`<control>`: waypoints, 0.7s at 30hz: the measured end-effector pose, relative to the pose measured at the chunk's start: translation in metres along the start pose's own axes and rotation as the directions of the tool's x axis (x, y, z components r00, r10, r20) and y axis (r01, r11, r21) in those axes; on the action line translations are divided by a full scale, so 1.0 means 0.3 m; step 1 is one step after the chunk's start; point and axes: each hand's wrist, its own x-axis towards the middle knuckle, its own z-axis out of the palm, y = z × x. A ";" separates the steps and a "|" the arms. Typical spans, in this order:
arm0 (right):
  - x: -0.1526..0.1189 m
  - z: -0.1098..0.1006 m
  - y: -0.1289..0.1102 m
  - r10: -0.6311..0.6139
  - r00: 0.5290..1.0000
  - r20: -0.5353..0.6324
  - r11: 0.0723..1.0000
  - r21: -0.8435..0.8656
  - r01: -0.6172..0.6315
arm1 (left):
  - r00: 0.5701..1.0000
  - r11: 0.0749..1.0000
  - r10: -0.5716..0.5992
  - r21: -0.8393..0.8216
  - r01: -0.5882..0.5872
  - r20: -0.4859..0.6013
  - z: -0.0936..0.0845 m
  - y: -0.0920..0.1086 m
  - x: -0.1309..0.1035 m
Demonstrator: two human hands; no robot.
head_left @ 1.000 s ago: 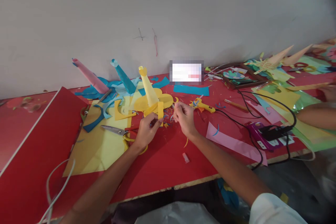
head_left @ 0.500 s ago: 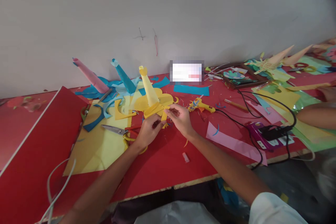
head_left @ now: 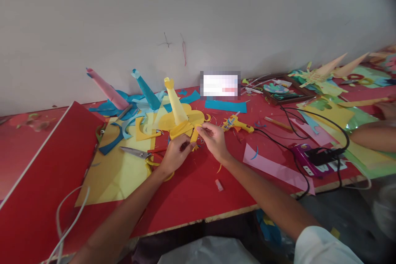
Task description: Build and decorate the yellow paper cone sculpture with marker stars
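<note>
Evidently, the strip (head_left: 194, 135) is shared by two pinches: it sits between the hands, just left of the frame's centre, in front of the yellow cone (head_left: 176, 107). The left hand (head_left: 177, 154) has its grip clamped on the lower end, thumb and fingers together; the right hand (head_left: 213, 139) has its grip closed on the upper end. Held at both ends, the short paper is kept steady and tilted, and little of it is covered.

The yellow cone stands on its wide flat base, which probably lets it stay up unaided. The blue cone (head_left: 146, 90) and the pink cone (head_left: 108, 90) lean at the upper left, towards the wall (head_left: 247, 24), likely there to be out of the hands' way.

The scissors (head_left: 134, 152) lie left of the left hand, blades pointing away from it, so the handles are near. The glue gun (head_left: 243, 125) rests right of the right hand on the red bench (head_left: 185, 206), within easy reach, its cable (head_left: 274, 140) running off to the right, beyond the right hand.
</note>
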 end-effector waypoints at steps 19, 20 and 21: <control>0.026 -0.016 0.020 0.018 0.994 -0.112 0.995 0.103 -0.006 | 0.998 0.999 -0.025 -0.026 0.024 -0.057 0.004 -0.012 -0.007; 0.024 -0.018 0.021 0.017 0.994 -0.108 0.995 0.097 -0.007 | 0.998 0.999 -0.031 -0.028 0.029 -0.062 0.004 -0.012 -0.007; 0.022 -0.018 0.022 0.015 0.995 -0.101 0.996 0.091 -0.006 | 0.997 0.999 -0.035 -0.031 0.034 -0.064 0.004 -0.013 -0.007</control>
